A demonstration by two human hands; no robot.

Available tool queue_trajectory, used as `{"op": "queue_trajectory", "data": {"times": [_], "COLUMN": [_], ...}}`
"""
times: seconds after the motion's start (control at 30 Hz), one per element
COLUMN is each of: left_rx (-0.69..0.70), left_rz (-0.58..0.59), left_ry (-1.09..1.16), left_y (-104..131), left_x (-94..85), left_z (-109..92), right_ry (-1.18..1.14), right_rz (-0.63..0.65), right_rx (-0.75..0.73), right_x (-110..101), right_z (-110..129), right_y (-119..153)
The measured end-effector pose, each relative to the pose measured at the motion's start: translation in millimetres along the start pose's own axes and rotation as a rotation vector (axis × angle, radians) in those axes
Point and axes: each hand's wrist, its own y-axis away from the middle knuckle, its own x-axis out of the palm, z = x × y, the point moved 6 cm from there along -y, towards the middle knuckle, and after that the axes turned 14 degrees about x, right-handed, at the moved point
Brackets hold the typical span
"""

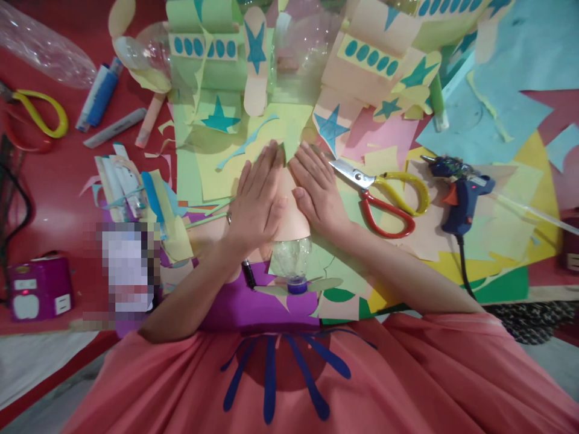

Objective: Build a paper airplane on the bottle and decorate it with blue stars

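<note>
A clear plastic bottle [292,256] with a purple-blue cap [297,285] lies in front of me, cap toward my body. Peach paper [293,220] covers its upper part. My left hand [257,202] rests on the left side of the paper, fingers stretched out and pointing away. On the right side lies my right hand [319,190], flat too, its thumb on the paper. The part of the bottle beneath the hands is hidden. Scissors with red and yellow handles [393,202] lie just right of my right hand, blades near its fingers.
A blue glue gun [464,199] lies at the right, its cord running toward me. Decorated paper-covered bottles [205,69] stand along the back. Markers [103,96], a phone [129,271] and a purple box [40,288] are on the left. Paper scraps cover the red table [85,199].
</note>
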Motion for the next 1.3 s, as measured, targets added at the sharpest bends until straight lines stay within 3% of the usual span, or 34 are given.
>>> {"op": "queue_trajectory", "data": {"times": [0.17,0.5,0.73,1.1,1.3], "left_rx": [-0.013,0.006,0.055,0.036,-0.088], "left_rz": [0.033,0.074,-0.096,-0.067,-0.176], "left_ry": [-0.033,-0.119,-0.125,-0.214,-0.240], "left_y": [1.2,1.4,2.5,4.1,10.9], "left_x": [1.4,-4.7,-11.8,-10.4,-9.7], "left_z": [3.7,4.3,-2.0,0.0,8.8], "right_ry": [-0.019,-0.018,-0.015,0.035,-0.008], "right_rz": [-0.081,0.041,0.037,0.017,0.035], "right_rx": [-0.023,0.084,0.067,0.054,0.106], "right_x": [-3.6,0.0,-0.3,-5.7,-4.4], "right_z": [-3.0,-9.7,-6.4,-4.4,-7.5], "right_y": [0.9,1.5,-0.3,-4.4,-2.3]}}
